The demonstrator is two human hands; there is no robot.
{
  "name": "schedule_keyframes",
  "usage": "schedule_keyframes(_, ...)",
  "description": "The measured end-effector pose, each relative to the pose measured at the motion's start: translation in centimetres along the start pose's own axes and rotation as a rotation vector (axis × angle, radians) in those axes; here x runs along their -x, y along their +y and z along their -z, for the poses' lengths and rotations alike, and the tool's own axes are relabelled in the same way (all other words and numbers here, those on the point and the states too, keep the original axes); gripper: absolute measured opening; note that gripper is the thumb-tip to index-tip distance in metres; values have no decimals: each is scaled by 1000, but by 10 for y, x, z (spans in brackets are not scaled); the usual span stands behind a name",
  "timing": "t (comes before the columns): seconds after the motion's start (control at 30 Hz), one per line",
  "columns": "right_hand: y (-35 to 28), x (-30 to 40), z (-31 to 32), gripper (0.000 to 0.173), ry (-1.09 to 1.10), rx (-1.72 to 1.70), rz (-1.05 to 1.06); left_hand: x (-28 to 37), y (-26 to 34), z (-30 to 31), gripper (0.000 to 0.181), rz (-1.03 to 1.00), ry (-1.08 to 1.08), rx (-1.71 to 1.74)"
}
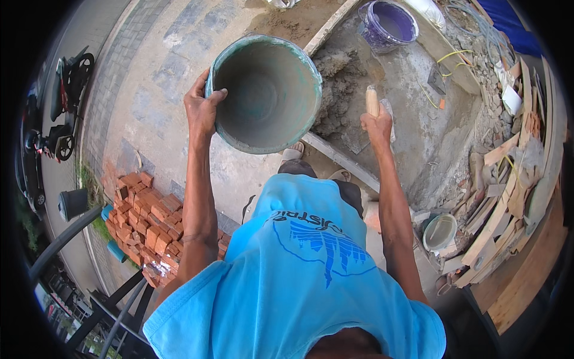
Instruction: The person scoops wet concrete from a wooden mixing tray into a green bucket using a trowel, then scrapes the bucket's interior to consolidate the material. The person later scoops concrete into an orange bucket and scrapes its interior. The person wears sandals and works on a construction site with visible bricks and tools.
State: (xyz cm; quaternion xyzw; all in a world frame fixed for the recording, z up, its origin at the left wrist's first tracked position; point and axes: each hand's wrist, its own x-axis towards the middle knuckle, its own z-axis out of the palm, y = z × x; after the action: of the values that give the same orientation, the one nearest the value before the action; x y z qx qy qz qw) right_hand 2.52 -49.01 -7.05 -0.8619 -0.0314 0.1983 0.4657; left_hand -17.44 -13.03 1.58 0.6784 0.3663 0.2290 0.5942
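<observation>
My left hand (202, 105) grips the rim of a green bucket (264, 94), its thumb hooked over the inside edge. The bucket is tipped so that its mouth faces me, and grey cement residue coats the inside. In my right hand (377, 125) is a wooden tool handle (371, 102), held with the fist closed around it. Most of the tool's head is hidden or blends into the grey behind, so its kind is unclear. Below and between the hands lies a heap of wet mortar (334, 85) in a board-edged mixing trough (343, 161).
A purple bucket (388, 27) with grey liquid stands in the trough's far part. Red bricks (148, 215) are piled at left. Wooden planks (506, 215) and a small pail (440, 232) lie at right. Motorcycles (67, 89) are parked along the far left.
</observation>
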Motion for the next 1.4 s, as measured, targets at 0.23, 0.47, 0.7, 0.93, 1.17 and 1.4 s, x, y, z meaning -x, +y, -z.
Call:
schedule_keyframes(0.23, -65, 0, 7, 48, -256, -510, 90, -10, 24, -24, 60, -39, -239, -51)
schedule_keyframes(0.47, -103, -13, -5, 49, -199, -434, 147, -13, 32, -46, 53, -23, -458, -69)
schedule_keyframes(0.7, -101, -5, -1, 44, -296, -463, -10, -27, 17, -40, 58, 77, -507, -88)
schedule_keyframes(0.93, -86, -15, -1, 42, -196, -504, -23, 10, -64, -24, 48, 294, -500, -92)
schedule_keyframes(1.17, -42, -34, 5, 39, -47, -538, -105, 3, -57, -53, 35, 224, -374, 194)
schedule_keyframes(1.4, -26, -25, -5, 42, -26, -571, -137, -26, 1, -65, 34, 299, -444, 419)
